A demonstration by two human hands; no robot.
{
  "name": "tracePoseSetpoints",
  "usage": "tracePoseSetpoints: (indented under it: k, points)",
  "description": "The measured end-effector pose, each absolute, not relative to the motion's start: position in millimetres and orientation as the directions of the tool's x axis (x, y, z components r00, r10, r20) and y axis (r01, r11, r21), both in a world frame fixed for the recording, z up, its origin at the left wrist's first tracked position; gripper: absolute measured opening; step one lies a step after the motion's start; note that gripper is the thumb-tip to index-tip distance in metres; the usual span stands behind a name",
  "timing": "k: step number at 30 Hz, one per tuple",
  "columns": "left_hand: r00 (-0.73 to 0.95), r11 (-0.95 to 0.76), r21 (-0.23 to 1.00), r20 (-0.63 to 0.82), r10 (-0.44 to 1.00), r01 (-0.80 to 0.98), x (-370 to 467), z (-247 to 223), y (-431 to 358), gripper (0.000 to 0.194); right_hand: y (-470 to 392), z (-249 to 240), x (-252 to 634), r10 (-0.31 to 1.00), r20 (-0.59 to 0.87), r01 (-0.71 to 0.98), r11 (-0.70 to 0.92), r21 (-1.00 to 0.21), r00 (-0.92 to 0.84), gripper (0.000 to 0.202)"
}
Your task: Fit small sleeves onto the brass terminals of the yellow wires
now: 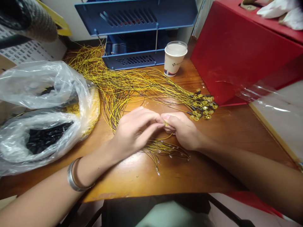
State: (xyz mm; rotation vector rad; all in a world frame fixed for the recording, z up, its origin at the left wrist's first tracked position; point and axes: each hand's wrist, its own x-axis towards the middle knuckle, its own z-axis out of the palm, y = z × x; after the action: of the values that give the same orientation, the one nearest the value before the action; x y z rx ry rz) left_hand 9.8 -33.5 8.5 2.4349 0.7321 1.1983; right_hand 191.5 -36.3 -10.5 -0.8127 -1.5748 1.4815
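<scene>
Above the middle of the wooden table, my left hand (136, 128) and my right hand (183, 130) meet fingertip to fingertip. Between them shows a small yellow piece (166, 124), like the yellow caps nearby, mostly hidden by the fingers. My right hand is closed around it, and a thin yellow wire (168, 137) curves out below that hand. The left thumb and forefinger are pinched together at the piece; what they grip is hidden. Beneath my hands lie several wires with clear bulb-like tips (170, 148). Beyond, a bundle of wires ends in yellow caps (201, 106).
At left, clear plastic bags hold black tubular pieces (48, 137) and yellow pieces (93, 110). Long yellow and black wires (118, 83) spread across the table's back. A paper cup (174, 61) stands by a blue rack (137, 60). A red box (239, 56) is at right.
</scene>
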Motion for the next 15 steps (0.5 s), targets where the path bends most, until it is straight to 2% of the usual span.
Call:
tracePoseSetpoints:
  k: [4,10,15]
  points:
    - [0.527,-0.834,0.469,0.65,0.548,0.289,9.2,8.4,-32.3,0.006,-36.4,-9.9,191.7,0.876,0.119,-0.092,0.085,-0.992,-0.468,0.035]
    - [0.479,-0.799,0.517,0.642,0.599,0.307,10.8,8.8,-31.9,0.007,-35.9,-9.2,190.1,0.89,0.06,-0.135,-0.002,-0.991,-0.453,0.033]
    - [0.487,-0.809,0.505,0.648,0.585,0.301,10.9,8.3,-32.0,0.007,-34.9,-11.3,189.9,0.888,0.086,-0.162,0.013,-0.987,-0.451,0.035]
